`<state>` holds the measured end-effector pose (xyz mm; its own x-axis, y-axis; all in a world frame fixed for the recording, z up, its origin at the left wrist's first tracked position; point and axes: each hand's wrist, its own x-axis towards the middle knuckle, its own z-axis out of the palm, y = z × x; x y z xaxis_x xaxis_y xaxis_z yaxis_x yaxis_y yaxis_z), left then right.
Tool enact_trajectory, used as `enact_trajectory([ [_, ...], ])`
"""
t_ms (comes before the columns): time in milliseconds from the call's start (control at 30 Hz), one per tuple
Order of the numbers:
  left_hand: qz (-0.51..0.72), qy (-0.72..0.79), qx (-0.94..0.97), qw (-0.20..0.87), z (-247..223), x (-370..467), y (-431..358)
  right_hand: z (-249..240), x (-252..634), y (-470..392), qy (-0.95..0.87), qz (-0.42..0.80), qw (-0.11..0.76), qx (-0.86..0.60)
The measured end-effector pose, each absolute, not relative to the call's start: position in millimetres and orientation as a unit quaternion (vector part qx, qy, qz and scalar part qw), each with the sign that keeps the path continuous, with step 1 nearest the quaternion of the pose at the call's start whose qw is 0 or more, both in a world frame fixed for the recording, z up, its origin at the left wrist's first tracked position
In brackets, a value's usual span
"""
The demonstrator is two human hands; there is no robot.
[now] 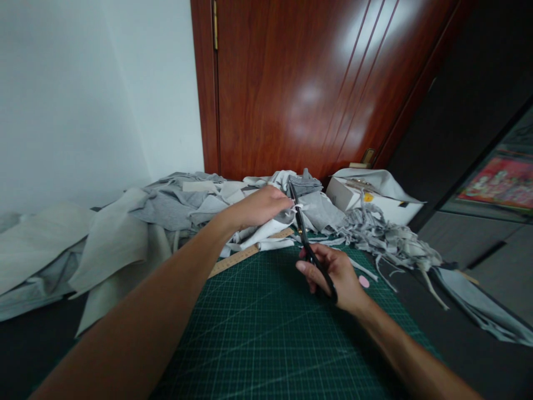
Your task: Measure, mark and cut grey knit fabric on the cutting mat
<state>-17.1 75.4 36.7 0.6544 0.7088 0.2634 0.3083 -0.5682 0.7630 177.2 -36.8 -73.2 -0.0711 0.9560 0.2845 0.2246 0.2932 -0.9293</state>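
Note:
My right hand point(333, 272) is closed around the handles of black scissors point(305, 239), whose blades point up and away from me. Beside the blades, my left hand point(264, 206) is closed on a pale grey piece of fabric point(272, 226) that hangs down toward the mat. A thin white strip point(300, 206) of cloth lies across the scissor blades near my left fingertips. Below the fabric, a wooden ruler point(235, 260) rests on the green cutting mat point(266, 328). My left fingertips are partly hidden.
Grey and cream fabric pieces point(166, 208) are heaped along the left and back. To the right lie tangled cloth strips point(375, 233), a white box point(387, 203) and a pink disc point(363, 281). A brown wooden door point(283, 89) and a white wall point(83, 100) stand behind.

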Motion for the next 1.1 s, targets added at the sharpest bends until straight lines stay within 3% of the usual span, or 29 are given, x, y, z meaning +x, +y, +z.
enact_trajectory([
  [300,0.208,0.283,0.868,0.349,30,-12,77,-77,182,-23,-0.501,0.421,0.605,-0.453],
  [900,0.259,0.299,0.849,0.350,21,0,78,-65,186,-22,-0.440,0.373,0.662,-0.479],
  [1100,0.281,0.229,0.765,0.533,5,9,71,-53,196,-24,-0.440,0.379,0.677,-0.452],
])
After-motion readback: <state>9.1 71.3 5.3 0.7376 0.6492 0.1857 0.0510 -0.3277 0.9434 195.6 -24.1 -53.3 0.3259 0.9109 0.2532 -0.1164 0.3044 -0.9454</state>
